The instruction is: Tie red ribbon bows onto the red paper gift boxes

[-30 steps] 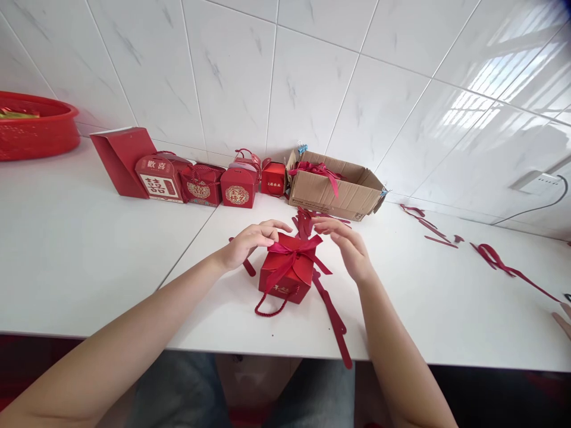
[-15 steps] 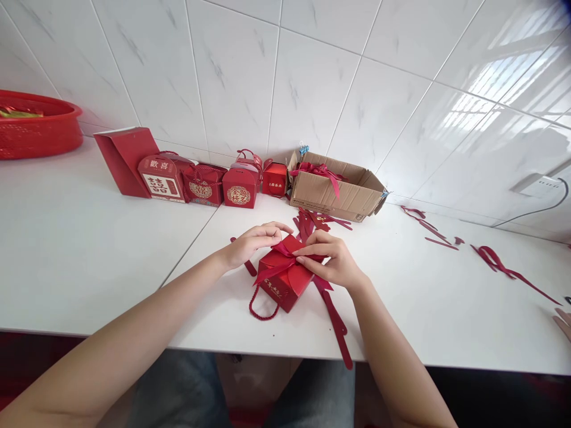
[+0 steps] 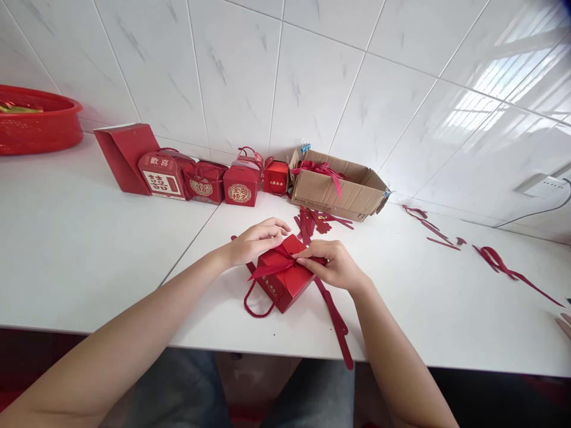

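A small red gift box (image 3: 288, 290) stands near the table's front edge, its rope handle (image 3: 259, 314) hanging over the lower left. Across its top lies a shiny red ribbon (image 3: 267, 268), knotted or looped near the middle. My right hand (image 3: 330, 261) pinches the ribbon at the knot, with thumb and fingertips together. At the box's upper left, my left hand (image 3: 261, 241) has its fingers close together around the ribbon's end or the box edge; what lies beneath them is partly hidden.
Behind stand several red boxes (image 3: 241, 187) and a cardboard box (image 3: 339, 193) with ribbons. Red strips (image 3: 334, 321) lie right of the gift box, more behind it. A red basket (image 3: 40, 125) sits far left. Another person's hand (image 3: 565, 324) shows at the right edge.
The ribbon's left tail has shifted slightly left, and the tail by my right hand no longer hangs at the box's right side. My left hand's fingers have spread a little.
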The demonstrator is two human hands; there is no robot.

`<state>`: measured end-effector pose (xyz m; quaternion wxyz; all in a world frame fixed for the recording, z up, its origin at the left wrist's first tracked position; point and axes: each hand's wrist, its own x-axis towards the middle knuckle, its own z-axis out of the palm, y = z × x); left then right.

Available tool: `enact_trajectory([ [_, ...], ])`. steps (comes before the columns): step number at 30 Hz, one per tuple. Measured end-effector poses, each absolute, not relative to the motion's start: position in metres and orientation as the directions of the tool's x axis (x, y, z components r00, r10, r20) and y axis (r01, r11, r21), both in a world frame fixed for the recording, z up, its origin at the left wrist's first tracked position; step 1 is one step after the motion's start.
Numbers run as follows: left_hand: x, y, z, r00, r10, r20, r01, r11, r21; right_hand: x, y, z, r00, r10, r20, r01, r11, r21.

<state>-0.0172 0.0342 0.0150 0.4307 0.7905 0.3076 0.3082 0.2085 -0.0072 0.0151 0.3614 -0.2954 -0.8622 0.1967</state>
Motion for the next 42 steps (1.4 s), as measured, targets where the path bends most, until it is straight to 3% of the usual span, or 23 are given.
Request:
enact_trajectory([
  [6, -0.019, 0.035, 0.016, 0.601, 0.768, 0.222, 0.205, -0.417, 0.886, 0.214, -0.009, 0.015, -0.475, 0.740, 0.477, 0.399, 0.664, -0.633],
  [11, -0.019, 0.035, 0.017, 0.512, 0.797, 0.319, 0.133, -0.440, 0.888, 0.239, -0.005, 0.021, -0.229, 0.889, 0.396, 0.443, 0.457, -0.771],
  [14, -0.016, 0.028, 0.024, 0.499, 0.777, 0.383, 0.194, -0.531, 0.825, 0.255, -0.006, 0.027, -0.330, 0.938, 0.104, 0.534, 0.277, -0.799],
  [17, -0.010, 0.018, 0.033, 0.557, 0.724, 0.407, 0.319, -0.639, 0.700, 0.262, -0.010, 0.033, -0.524, 0.812, -0.258, 0.639, 0.174, -0.749],
  [19, -0.003, 0.012, 0.037, 0.584, 0.707, 0.398, 0.400, -0.678, 0.616, 0.261, -0.012, 0.035, -0.592, 0.736, -0.329, 0.618, 0.153, -0.771],
  [24, 0.008, 0.004, 0.037, 0.617, 0.684, 0.391, 0.505, -0.724, 0.469, 0.257, -0.017, 0.038, -0.639, 0.724, -0.260, 0.486, 0.118, -0.866],
  [34, 0.013, 0.004, 0.021, 0.483, 0.769, 0.420, 0.522, -0.638, 0.566, 0.238, -0.030, 0.040, -0.727, 0.630, -0.273, 0.482, 0.184, -0.857],
  [42, 0.016, 0.004, 0.019, 0.441, 0.801, 0.404, 0.565, -0.598, 0.569, 0.223, -0.038, 0.039, -0.805, 0.581, -0.125, 0.386, 0.351, -0.853],
])
